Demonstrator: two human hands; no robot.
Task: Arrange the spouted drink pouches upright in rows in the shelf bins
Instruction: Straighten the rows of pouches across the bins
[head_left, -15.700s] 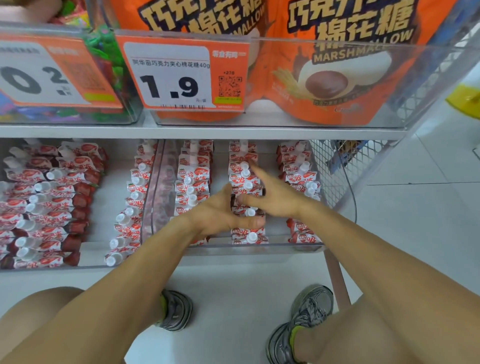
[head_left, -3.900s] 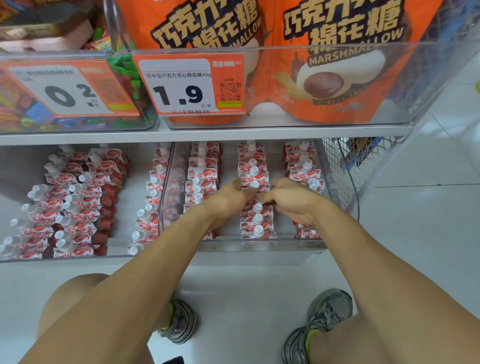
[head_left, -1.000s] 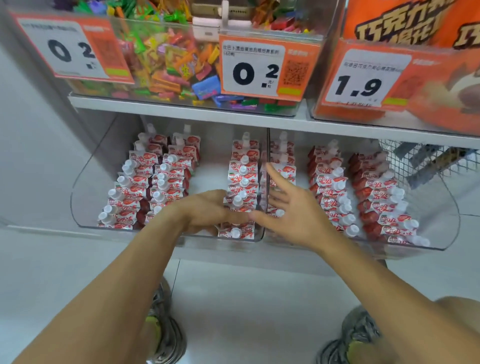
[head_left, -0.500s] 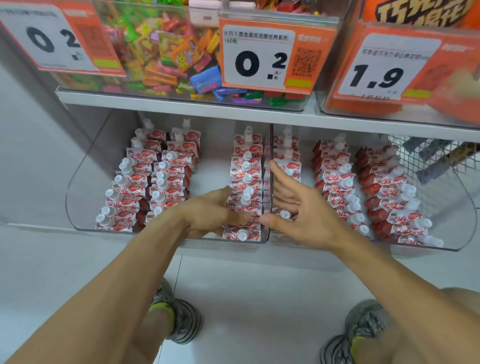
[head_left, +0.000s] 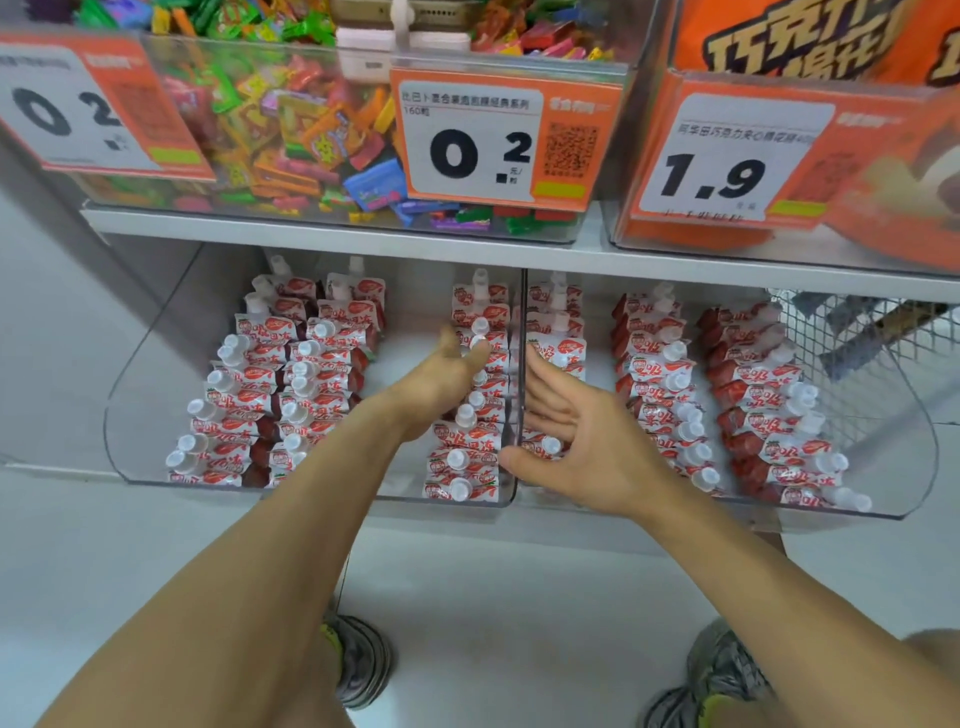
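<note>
Pouches with white spout caps stand in rows inside two clear bins on the lower shelf. The left bin (head_left: 150, 415) holds two adjacent rows at its left side and one row of pouches (head_left: 470, 431) against its right wall. The right bin (head_left: 914, 452) holds three rows; the leftmost row is partly hidden behind the hand.

Left hand (head_left: 441, 384): reaches into the left bin, fingers extended and relaxed, gripping nothing. Its fingertips lie at the caps in the middle of the right-wall row; contact appears likely but cannot be confirmed from this angle.

Right hand (head_left: 587, 441): fingers spread and straight, palm facing left, holding nothing. It sits over the front of the right bin, just beside the wall dividing the two bins, with the thumb near the front pouches of the left bin's right row.

Upper shelf: a clear bin of mixed wrapped candy (head_left: 291, 135) carries a price tag reading 0.2 (head_left: 478, 140); a tag reading 1.9 (head_left: 727, 161) fronts orange bags.
</note>
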